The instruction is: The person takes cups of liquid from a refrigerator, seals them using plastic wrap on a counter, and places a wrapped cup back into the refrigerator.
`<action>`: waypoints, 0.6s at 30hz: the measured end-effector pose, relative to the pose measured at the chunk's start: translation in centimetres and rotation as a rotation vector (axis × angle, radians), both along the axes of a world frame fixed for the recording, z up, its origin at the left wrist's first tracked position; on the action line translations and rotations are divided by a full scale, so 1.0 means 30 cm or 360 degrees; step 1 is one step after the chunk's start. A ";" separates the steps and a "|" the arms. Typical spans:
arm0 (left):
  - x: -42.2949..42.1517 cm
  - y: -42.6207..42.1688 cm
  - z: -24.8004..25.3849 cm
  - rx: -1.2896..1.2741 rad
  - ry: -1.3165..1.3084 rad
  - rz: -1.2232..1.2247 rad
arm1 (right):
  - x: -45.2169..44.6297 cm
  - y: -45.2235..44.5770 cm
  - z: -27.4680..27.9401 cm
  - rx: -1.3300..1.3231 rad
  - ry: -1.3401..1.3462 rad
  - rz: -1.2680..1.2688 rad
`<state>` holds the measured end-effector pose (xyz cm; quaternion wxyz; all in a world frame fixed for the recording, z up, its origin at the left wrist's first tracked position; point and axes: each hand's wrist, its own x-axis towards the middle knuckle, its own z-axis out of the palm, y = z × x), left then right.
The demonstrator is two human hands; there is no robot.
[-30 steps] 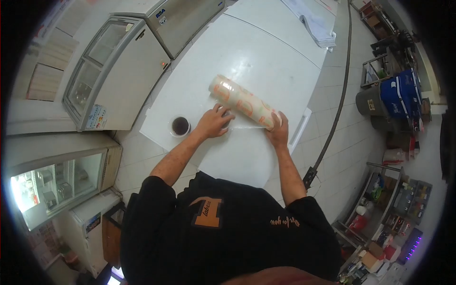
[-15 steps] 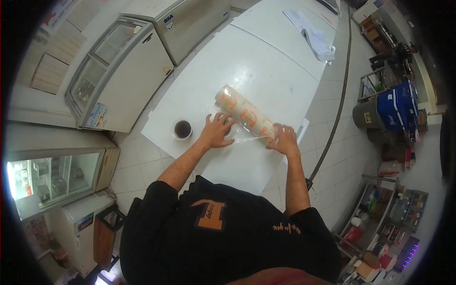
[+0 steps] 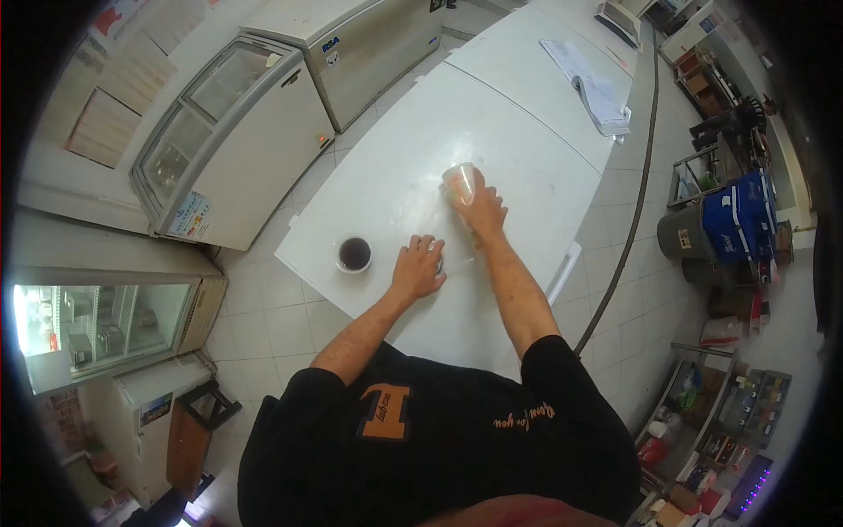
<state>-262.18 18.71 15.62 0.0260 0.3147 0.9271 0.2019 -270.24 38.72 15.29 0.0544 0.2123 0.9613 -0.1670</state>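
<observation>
My right hand (image 3: pixel 481 213) is wrapped round the upper part of a long roll (image 3: pixel 459 180) wrapped in clear plastic with orange print. Its forearm hides much of the roll. My left hand (image 3: pixel 419 267) curls over a small thing on the white table (image 3: pixel 395 189); the fingers cover most of it, so I cannot make it out. To the left of that hand stands a cup of dark liquid (image 3: pixel 355 254), touched by neither hand.
Papers (image 3: pixel 590 92) lie at the table's far right. Chest freezers (image 3: pixel 255 140) stand to the left, with a lit glass-door fridge (image 3: pixel 110 325) below them. A dark cable (image 3: pixel 634 206) runs along the floor at right, near a blue bag (image 3: pixel 739 218).
My right hand has moved from the roll's lower end to its upper part. The roll is turned more upright in view. My left hand's spread fingers have drawn in over the small thing.
</observation>
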 end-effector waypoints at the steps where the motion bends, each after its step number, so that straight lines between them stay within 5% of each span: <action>1: 0.002 -0.004 0.000 0.0005 0.0003 -0.0003 | 0.009 0.010 0.008 -0.0059 -0.0034 0.0020; 10: 0.024 -0.017 -0.001 0.0035 -0.0009 -0.0042 | -0.006 0.066 0.043 0.0058 -0.0156 0.0269; 13: 0.024 -0.021 0.015 0.0021 0.0012 -0.0040 | 0.023 0.039 0.012 0.0353 0.0200 0.0478; 18: 0.040 -0.014 0.067 0.0057 -0.0011 0.0052 | 0.046 0.029 -0.011 0.0518 0.0555 0.1253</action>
